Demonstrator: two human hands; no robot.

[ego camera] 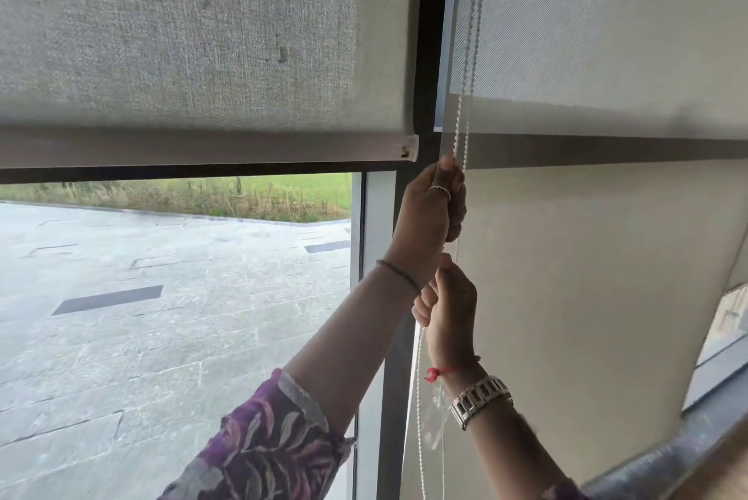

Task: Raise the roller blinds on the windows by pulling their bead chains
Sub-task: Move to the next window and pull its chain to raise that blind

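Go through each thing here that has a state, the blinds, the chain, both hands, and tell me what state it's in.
Left blind: partly raised, glass showing below its bottom bar.
Right blind: down, covering its window.
Bead chain: hanging along the right blind's left edge, gripped by both hands.
Left hand: closed on the chain, upper grip.
Right hand: closed on the chain, just below.

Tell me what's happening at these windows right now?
A person grips the white bead chain with both hands: the left hand higher, the right hand just below. The chain hangs along the right blind, which covers its window. The left blind is already partway up, showing paving outside.
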